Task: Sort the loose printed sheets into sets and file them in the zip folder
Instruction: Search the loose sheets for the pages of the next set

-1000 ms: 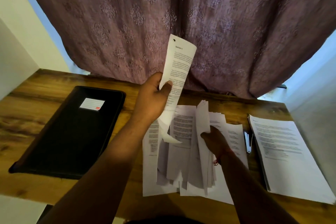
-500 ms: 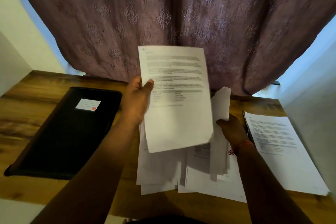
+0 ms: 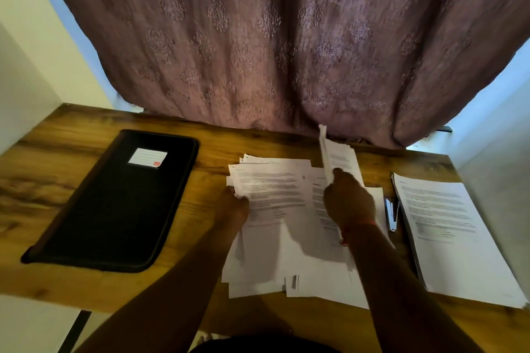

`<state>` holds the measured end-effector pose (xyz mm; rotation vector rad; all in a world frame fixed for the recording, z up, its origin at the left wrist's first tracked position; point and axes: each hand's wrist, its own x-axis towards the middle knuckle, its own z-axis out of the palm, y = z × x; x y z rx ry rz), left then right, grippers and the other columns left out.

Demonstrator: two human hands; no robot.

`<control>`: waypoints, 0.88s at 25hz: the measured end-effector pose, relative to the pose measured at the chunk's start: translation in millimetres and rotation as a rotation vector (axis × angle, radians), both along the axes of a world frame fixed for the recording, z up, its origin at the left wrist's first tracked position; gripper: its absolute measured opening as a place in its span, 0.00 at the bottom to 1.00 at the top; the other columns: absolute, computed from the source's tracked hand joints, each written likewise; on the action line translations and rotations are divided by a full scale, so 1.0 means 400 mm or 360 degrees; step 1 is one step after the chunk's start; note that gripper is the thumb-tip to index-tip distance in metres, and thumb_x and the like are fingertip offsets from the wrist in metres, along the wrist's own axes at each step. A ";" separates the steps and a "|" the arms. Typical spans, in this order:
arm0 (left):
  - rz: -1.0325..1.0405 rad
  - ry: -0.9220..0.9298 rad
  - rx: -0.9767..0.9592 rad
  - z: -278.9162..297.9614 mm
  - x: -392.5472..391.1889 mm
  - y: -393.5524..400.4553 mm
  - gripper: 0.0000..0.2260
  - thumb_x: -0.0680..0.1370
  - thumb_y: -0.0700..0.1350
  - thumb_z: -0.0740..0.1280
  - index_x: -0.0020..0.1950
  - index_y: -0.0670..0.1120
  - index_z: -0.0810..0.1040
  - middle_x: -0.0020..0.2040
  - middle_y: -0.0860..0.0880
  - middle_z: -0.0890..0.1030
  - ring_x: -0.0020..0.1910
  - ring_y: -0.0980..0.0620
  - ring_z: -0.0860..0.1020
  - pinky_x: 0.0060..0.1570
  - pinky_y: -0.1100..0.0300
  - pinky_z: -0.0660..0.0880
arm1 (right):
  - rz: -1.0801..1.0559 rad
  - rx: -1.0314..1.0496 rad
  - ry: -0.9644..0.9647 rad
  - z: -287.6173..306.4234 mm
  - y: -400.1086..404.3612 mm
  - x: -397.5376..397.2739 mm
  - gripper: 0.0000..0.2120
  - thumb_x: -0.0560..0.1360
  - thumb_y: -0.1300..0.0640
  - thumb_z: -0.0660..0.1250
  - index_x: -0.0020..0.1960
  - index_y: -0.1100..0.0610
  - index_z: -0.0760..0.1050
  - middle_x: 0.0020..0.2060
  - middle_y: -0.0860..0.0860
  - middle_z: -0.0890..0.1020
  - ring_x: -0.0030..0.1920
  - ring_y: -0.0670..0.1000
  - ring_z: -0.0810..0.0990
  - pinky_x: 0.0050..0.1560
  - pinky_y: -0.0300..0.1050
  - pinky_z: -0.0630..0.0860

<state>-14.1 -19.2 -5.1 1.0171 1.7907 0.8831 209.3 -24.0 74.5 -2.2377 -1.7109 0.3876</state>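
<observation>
Printed sheets (image 3: pixel 275 195) lie fanned in a loose heap mid-worktop (image 3: pixel 86 286), and your left hand (image 3: pixel 233 206) pinches the top page at its left edge. Your right hand (image 3: pixel 348 199) grips a few sheets lifted on edge (image 3: pixel 325 152), fingers curled round them. Left of the heap sits the black zip folder (image 3: pixel 114 209), closed. On the right, a neat stack (image 3: pixel 447 232), with a stapler (image 3: pixel 390 213) just beside it.
</observation>
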 end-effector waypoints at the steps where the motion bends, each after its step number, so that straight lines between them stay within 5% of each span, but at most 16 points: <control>1: -0.0030 0.0013 0.0004 -0.007 0.005 -0.007 0.11 0.80 0.46 0.66 0.61 0.47 0.73 0.57 0.48 0.78 0.56 0.45 0.78 0.59 0.44 0.77 | 0.0111 -0.0002 -0.0111 -0.008 -0.006 -0.030 0.16 0.79 0.56 0.55 0.66 0.53 0.70 0.57 0.53 0.79 0.53 0.57 0.81 0.55 0.54 0.76; 3: -0.0093 0.0037 0.0015 -0.001 0.028 -0.022 0.06 0.80 0.46 0.66 0.56 0.50 0.73 0.57 0.49 0.78 0.57 0.44 0.79 0.57 0.44 0.79 | 0.0328 -0.0055 -0.0189 -0.032 -0.009 -0.091 0.13 0.79 0.56 0.56 0.62 0.52 0.71 0.54 0.52 0.80 0.51 0.55 0.81 0.53 0.52 0.76; 6: -0.0237 -0.0040 0.0009 0.018 0.062 -0.027 0.09 0.82 0.45 0.61 0.62 0.51 0.75 0.58 0.50 0.79 0.54 0.47 0.79 0.49 0.50 0.82 | 0.0485 -0.0374 0.0003 -0.072 0.003 -0.165 0.16 0.79 0.56 0.59 0.66 0.56 0.69 0.60 0.55 0.78 0.58 0.57 0.78 0.60 0.52 0.75; 10: -0.0174 -0.0516 -0.0167 0.039 0.099 -0.021 0.12 0.83 0.48 0.59 0.64 0.46 0.75 0.56 0.46 0.80 0.49 0.46 0.80 0.43 0.51 0.82 | 0.0394 -0.0419 0.0700 -0.083 -0.001 -0.205 0.17 0.83 0.50 0.57 0.66 0.59 0.71 0.60 0.56 0.78 0.60 0.56 0.76 0.61 0.47 0.71; 14: -0.0102 -0.0756 -0.0186 0.040 0.089 -0.036 0.17 0.83 0.53 0.59 0.67 0.44 0.72 0.58 0.42 0.80 0.51 0.44 0.81 0.44 0.56 0.80 | 0.0285 -0.0428 0.1354 -0.106 -0.013 -0.194 0.10 0.81 0.46 0.61 0.61 0.43 0.71 0.53 0.46 0.80 0.57 0.51 0.78 0.63 0.54 0.75; 17: -0.0102 -0.0744 -0.0184 0.019 0.080 -0.044 0.18 0.83 0.57 0.56 0.67 0.48 0.72 0.59 0.43 0.81 0.51 0.44 0.81 0.45 0.53 0.81 | 0.0337 -0.0343 0.1263 -0.141 -0.011 -0.195 0.16 0.80 0.53 0.64 0.67 0.42 0.70 0.61 0.49 0.79 0.64 0.55 0.76 0.64 0.54 0.74; 22: -0.0273 -0.0474 -0.0140 -0.002 0.060 -0.036 0.18 0.84 0.55 0.55 0.58 0.47 0.80 0.55 0.46 0.81 0.52 0.47 0.80 0.50 0.56 0.79 | 0.0274 -0.0405 0.0822 -0.141 0.007 -0.154 0.18 0.78 0.61 0.61 0.68 0.57 0.71 0.63 0.57 0.77 0.64 0.59 0.75 0.66 0.54 0.73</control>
